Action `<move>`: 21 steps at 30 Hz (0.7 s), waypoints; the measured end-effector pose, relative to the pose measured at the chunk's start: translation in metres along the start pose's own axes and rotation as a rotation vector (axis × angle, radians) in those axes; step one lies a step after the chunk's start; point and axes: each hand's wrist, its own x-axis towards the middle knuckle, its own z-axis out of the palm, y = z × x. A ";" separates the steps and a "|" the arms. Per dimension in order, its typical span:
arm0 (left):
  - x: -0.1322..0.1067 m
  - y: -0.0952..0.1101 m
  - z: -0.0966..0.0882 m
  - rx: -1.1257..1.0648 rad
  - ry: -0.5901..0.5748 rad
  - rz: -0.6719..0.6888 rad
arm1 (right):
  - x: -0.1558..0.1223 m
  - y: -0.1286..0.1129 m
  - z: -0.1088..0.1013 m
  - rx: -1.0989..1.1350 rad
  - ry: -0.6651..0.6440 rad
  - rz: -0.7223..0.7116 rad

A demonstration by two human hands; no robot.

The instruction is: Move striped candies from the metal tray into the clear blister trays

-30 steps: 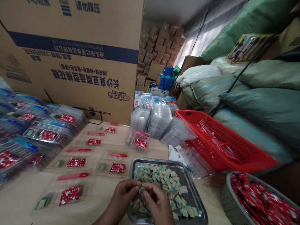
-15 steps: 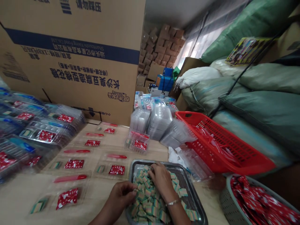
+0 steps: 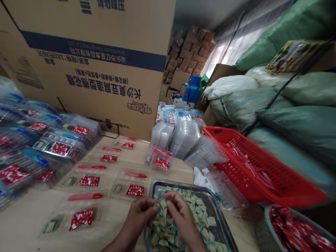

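A dark metal tray (image 3: 225, 213) holds a heap of small striped candy pieces (image 3: 170, 238), beige with green-blue edges. Over its left part, my left hand (image 3: 140, 215) pinches with thumb and forefinger, seemingly on one such piece. My right hand (image 3: 182, 215) is close beside it above the heap, fingers curled toward the left fingertips; what they pinch blends with the candy behind. To the left, an open clear plastic box (image 3: 98, 218) contains a red dotted packet (image 3: 81, 218), a red stick-like item (image 3: 84, 197) and a few candy pieces (image 3: 51, 224).
Several similar filled boxes (image 3: 89, 181) lie behind it. Packed boxes (image 3: 60, 140) are stacked at left, before a large carton (image 3: 105, 77). Nested clear boxes (image 3: 185, 136), a red basket (image 3: 262, 164) and a grey basket (image 3: 270, 231) of red packets stand right. Sacks (image 3: 309, 122) rise behind.
My right hand has drawn back from deeper in the candy heap toward my left hand, and their fingertips are now close together. The whole view has shifted slightly.
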 end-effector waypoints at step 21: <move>0.002 0.005 -0.003 0.098 -0.064 0.008 | -0.013 0.010 0.017 -0.596 0.090 -0.481</move>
